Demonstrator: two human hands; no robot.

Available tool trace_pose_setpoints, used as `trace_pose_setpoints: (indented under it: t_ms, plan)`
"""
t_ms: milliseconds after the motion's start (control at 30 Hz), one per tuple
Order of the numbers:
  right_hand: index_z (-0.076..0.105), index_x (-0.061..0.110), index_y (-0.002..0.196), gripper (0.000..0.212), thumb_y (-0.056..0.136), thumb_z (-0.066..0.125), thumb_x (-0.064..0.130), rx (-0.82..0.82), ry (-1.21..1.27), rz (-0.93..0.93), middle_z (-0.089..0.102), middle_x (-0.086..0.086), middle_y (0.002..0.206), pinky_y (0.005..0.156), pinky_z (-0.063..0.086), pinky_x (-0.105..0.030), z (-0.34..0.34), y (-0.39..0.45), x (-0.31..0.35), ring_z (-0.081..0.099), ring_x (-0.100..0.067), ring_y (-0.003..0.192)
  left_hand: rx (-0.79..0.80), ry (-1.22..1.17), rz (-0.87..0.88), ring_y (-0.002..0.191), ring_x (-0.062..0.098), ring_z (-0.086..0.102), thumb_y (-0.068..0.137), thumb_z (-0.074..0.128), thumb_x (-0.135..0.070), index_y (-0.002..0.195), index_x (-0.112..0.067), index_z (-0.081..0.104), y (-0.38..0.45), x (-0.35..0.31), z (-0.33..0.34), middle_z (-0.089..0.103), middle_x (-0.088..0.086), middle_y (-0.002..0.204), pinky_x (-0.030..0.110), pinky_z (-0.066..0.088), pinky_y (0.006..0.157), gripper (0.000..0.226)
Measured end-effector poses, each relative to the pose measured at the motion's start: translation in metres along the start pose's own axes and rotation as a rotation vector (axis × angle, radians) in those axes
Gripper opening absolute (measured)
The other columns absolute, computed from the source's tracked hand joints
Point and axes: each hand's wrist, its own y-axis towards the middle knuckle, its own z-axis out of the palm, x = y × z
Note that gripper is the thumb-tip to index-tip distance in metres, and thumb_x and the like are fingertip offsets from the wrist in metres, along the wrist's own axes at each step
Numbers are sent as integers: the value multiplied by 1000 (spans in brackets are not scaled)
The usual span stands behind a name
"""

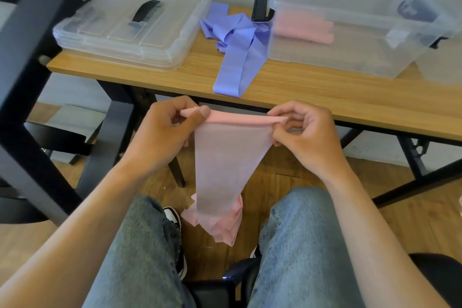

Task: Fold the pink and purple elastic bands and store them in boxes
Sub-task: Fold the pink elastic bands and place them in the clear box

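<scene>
Below the near table edge, over the lap: both hands hold a pink elastic band [231, 157] stretched flat between them, its top edge rolled or folded into a thick strip.
Left hand [165, 132]: fingers curled, thumb pressing the left end of the folded strip against them; grasping the band.
Right hand [303, 130]: thumb and fingertips pinching the right end of the strip; grasping the band too.
Loose tail: the band hangs down between the knees and bunches in a crumpled heap near the floor, close to a shoe [172, 217].
Risk, slipping: the material looks thin and springy, so a slack pinch at either end could let the fold spring open.
Risk, skew: the hanging length narrows downward, so further turns may go on crooked and give a lopsided bundle.
Risk, tail: the heap by the floor could catch under the shoe and drag on the fold.
Purple elastic band [236, 47]: unfolded, tangled on the wooden table [325, 97] between lid and box, one end reaching the near edge; it could slide off if nudged.
Clear box [350, 57]: open, far right on the table; several folded pink bands [306, 29] lie inside against its far side, with room left.
Second clear container [440, 67]: at the far right edge; contents cannot be made out.
Clear lid [130, 25]: far left on the table, dark handle up, covering nothing.
Black clip [261, 6]: stands by the box's left wall.
</scene>
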Motion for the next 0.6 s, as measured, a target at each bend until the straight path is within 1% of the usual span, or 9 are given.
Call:
trace_pose_setpoints:
  t_ms: [100,200,267,333,400,467,533,600]
  plan:
    - [76,14,100,31,84,66,-10,-1,-13,32,77,-1,75,72,64,-37,2,-1,1,74,-20,64,1,36,-9,57,3,55,99,58,-42,87,-19,67,1,1,1,60,-15,63,18,44,61,28]
    - [76,18,102,32,85,67,-7,18,-66,26,77,-1,74,73,65,-42,1,-3,1,75,-19,65,-5,51,-26,59,1,56,98,59,-42,88,-21,69,1,1,-1,61,-20,64,13,45,57,25]
    - [77,21,101,31,85,68,-4,26,-154,-19,75,-1,74,71,63,-45,-1,-2,0,74,-19,67,-2,90,-26,63,2,57,98,60,-42,89,-24,69,1,1,-2,62,-20,66,15,47,60,22]
    - [78,22,99,27,85,70,0,17,-249,-80,73,-2,74,67,60,-47,-2,-1,-2,71,-21,68,-12,142,-8,71,5,61,97,60,-42,90,-25,69,2,1,-3,65,-15,75,25,53,68,21]
    - [79,21,97,22,87,73,3,1,-308,-120,73,0,73,66,59,-44,-4,-1,-2,70,-17,68,-27,170,9,80,10,65,97,61,-43,92,-26,69,3,3,-3,68,-10,84,35,56,74,20]
    - [80,22,98,20,88,75,5,-10,-305,-128,75,6,78,69,62,-37,-6,0,0,72,-10,71,-46,160,25,80,13,65,95,62,-44,93,-26,71,3,4,-4,69,-8,85,38,56,73,20]
    - [81,22,98,19,88,76,6,-19,-310,-154,73,7,79,67,59,-31,-9,1,1,69,-10,71,-73,107,44,72,13,62,92,65,-46,96,-26,75,3,5,-6,69,-7,78,33,53,67,23]
    - [81,22,98,18,89,75,7,-19,-343,-183,67,4,72,61,52,-34,-13,3,0,61,-15,66,-73,16,37,62,12,63,90,69,-41,99,-24,78,0,3,-7,70,-3,70,24,53,61,21]
